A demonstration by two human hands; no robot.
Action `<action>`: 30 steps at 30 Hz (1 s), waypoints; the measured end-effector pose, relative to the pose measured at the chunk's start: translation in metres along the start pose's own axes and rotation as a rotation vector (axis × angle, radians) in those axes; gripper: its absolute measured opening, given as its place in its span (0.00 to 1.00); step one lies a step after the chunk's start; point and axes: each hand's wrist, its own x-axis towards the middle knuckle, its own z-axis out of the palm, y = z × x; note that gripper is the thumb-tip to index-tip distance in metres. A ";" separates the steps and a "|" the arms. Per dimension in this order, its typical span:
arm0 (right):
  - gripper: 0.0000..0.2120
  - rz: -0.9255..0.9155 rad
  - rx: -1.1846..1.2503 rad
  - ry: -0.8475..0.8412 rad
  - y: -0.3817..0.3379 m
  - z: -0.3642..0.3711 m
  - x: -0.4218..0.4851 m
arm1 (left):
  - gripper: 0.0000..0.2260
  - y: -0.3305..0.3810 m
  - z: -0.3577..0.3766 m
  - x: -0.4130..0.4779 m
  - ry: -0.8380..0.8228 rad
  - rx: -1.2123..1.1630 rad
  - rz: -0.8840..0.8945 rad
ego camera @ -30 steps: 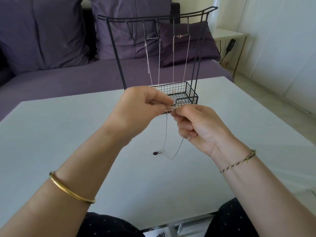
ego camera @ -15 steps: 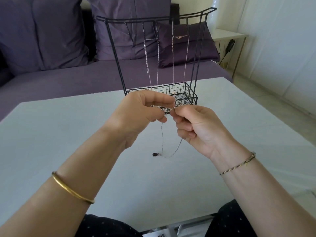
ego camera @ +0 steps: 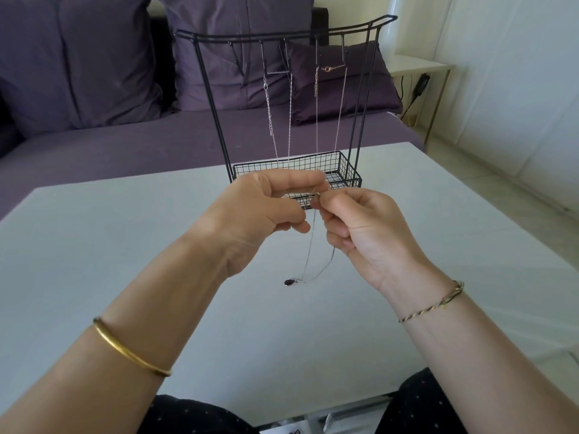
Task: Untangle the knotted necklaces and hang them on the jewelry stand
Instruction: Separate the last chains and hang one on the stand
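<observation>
The left hand [ego camera: 266, 208] and right hand [ego camera: 366, 233] each pinch a thin silver chain necklace [ego camera: 289, 281] between curled thumb and forefinger, fingers nearly meeting. Its loop hangs below them toward the white tabletop [ego camera: 125, 245], before the black wire jewelry stand [ego camera: 316, 162].

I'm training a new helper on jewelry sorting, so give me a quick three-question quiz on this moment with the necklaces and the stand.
1. True or false: the jewelry stand has no necklaces hanging on it yet.
2. Where is the dark pendant of the necklace that the left hand and right hand pinch? A) below both hands, down by the white table; B) clipped to the stand's top bar; C) inside a closed jewelry box.
3. Fill in: the gold bangle is on the ___ wrist.
Key: 1 false, two hanging necklaces are already on it; 2 A; 3 left.
</observation>
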 end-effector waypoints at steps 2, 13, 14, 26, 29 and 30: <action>0.11 -0.015 0.000 0.003 0.000 0.000 0.001 | 0.23 0.000 0.000 0.000 -0.010 -0.016 0.000; 0.08 -0.031 -0.008 0.003 0.001 0.000 0.002 | 0.25 0.001 0.002 -0.002 -0.049 -0.004 -0.011; 0.08 -0.033 -0.012 0.005 0.002 0.000 0.002 | 0.25 0.001 0.002 -0.002 -0.052 -0.004 -0.009; 0.10 -0.038 -0.050 0.010 0.003 -0.001 0.002 | 0.27 -0.001 0.000 -0.001 -0.075 -0.002 -0.003; 0.10 -0.042 -0.047 0.009 0.002 -0.001 0.002 | 0.26 0.000 -0.001 -0.001 -0.066 -0.002 -0.006; 0.10 -0.043 -0.042 0.010 0.002 0.000 0.002 | 0.26 0.000 -0.001 -0.001 -0.069 -0.006 -0.004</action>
